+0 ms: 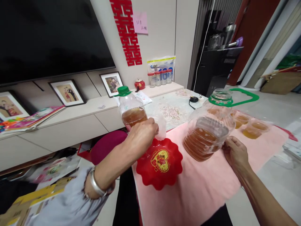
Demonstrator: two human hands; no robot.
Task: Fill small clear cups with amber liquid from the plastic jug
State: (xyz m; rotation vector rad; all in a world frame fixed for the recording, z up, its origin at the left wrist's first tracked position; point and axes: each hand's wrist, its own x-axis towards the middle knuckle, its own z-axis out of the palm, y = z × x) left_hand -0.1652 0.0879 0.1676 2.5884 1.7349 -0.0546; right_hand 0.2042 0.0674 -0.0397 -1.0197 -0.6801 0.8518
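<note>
My left hand (145, 130) is closed, with a translucent whitish plastic piece (161, 127) at its fingertips; its exact kind does not show. Behind that hand stands a plastic jug with a green cap (124, 91), partly filled with brown liquid. A red scalloped dish (160, 180) with a gold heart print lies below the hand. My right hand (236, 153) has its fingers curled against the lower right side of an uncapped plastic jug (204, 141), which holds brown liquid. That jug's green handle (249, 94) sticks out to the right.
Clear cups of amber liquid (255, 130) stand at the right on a pink cloth (188, 194). Beyond are a patterned tablecloth (170, 110) and a black tape measure (194, 99). Red-lidded jars (160, 78) and framed photos (67, 92) line the cabinet.
</note>
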